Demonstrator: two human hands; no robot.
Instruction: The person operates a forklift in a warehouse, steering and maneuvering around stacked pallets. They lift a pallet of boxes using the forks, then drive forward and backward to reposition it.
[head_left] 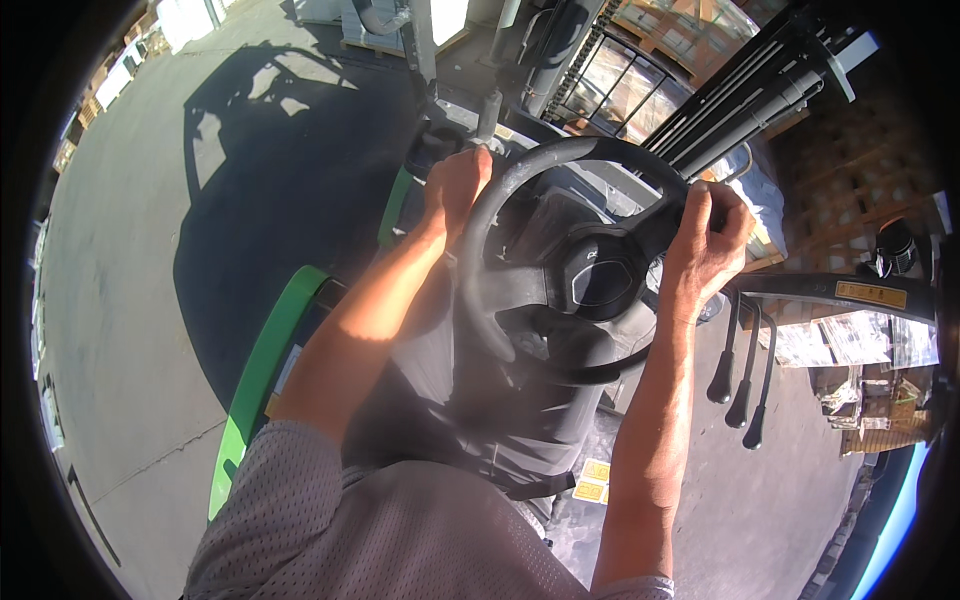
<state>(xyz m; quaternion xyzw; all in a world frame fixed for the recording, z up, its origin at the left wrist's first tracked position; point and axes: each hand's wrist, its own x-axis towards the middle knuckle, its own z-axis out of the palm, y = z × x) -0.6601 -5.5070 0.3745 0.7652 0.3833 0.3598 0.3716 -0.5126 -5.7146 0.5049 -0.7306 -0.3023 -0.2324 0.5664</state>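
In front of me is a black steering wheel [493, 185] with a round hub, tilted within a forklift cab. My right hand [708, 225] is closed on its upper right rim, thumb toward me. My left hand [458, 190] is closed just beyond the wheel's left rim, near the foot of an upright grey lever [490, 115]. Its fingertips face away, and whatever lies in that grasp is hidden. Right of my right forearm stand several thin control levers with black knobs [737, 412].
The forklift's mast [720, 110] and a black load guard [615, 85] rise ahead. Wrapped pallet loads [850, 340] stand on the right and beyond the mast. A green body panel [262, 370] edges the cab's left side. The cab's shadow lies across grey pavement [120, 300].
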